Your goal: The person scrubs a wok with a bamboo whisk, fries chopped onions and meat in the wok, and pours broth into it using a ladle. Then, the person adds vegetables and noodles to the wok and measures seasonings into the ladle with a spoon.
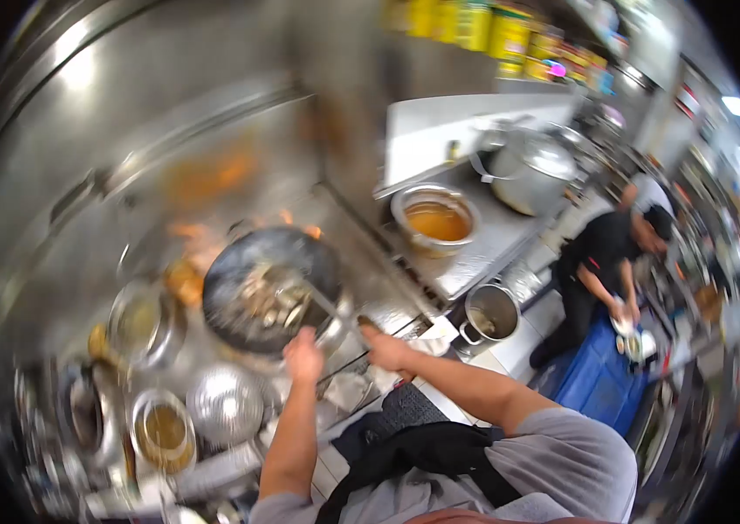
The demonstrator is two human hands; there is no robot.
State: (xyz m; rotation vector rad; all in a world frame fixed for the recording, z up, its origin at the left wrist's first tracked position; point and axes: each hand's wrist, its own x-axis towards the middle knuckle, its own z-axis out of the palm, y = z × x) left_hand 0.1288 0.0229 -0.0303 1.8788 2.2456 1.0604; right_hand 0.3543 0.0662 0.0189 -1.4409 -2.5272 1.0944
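Observation:
A dark wok (239, 253) sits tilted over the burner, with flames at its far rim and steam above it. Pale and brown pieces of food (261, 301) lie inside. My left hand (302, 356) is closed at the wok's near edge; the exact grip is blurred. A metal ladle (322, 301) reaches into the food. Its handle runs back to my right hand (387, 351), which is wrapped round the handle's end, right of the wok.
Left of the wok stand a metal pot (138, 327), a perforated strainer (226, 403) and a bowl of yellowish liquid (163, 432). Right are a pot of orange liquid (437, 223), a lidded pot (531, 170) and a floor pot (490, 314). A co-worker (601, 253) bends over a blue bin (597, 371).

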